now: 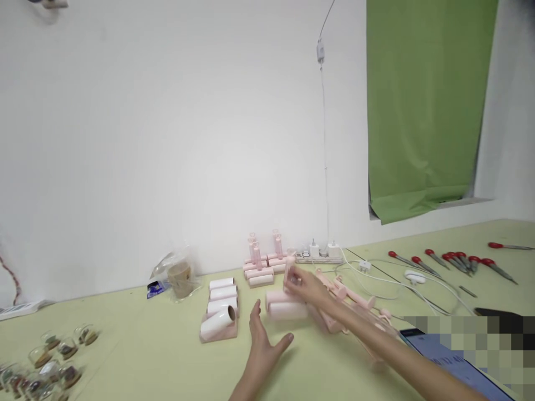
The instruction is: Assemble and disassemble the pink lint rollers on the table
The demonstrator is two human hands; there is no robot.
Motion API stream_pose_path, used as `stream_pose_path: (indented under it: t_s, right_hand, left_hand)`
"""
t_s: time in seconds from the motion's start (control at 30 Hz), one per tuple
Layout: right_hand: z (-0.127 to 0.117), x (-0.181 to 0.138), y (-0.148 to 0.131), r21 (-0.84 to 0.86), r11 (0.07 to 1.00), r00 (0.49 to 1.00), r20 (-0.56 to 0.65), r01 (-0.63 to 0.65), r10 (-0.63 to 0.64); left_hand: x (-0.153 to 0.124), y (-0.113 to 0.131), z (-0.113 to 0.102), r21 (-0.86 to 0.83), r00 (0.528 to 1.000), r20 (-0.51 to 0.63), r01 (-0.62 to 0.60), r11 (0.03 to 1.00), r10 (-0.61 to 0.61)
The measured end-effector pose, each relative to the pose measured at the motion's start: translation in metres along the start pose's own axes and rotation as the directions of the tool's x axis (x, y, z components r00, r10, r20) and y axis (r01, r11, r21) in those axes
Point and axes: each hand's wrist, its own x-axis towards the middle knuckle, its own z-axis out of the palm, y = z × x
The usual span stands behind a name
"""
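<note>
To my left, white rolls lie side by side on the worktop, likely lined up to be easy to pick, while pink rollers are set back by the wall, perhaps to free the front. The left hand has its fingers spread wide around nothing, just beside a blurred pink roller whose upright handle the right hand pinches between closed fingers, presumably for steady control, with loose pink parts beyond.
</note>
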Motion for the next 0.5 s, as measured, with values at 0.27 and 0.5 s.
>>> stream_pose_path:
  t_s: [0.27,0.5]
  right_hand:
    - [-0.002,-0.053,-0.018,0.212,0.977,0.990,-0.130,-0.022,0.050]
    - [-0.031,-0.100,-0.022,0.297,0.913,0.944,0.083,0.281,-0.318]
  left_hand:
    - [-0.009,-0.027,-0.008,-0.056,0.989,0.115,0.098,0.994,-0.091]
    - [-0.008,0.024,-0.026,-0.498,0.934,0.210,0.355,0.791,-0.288]
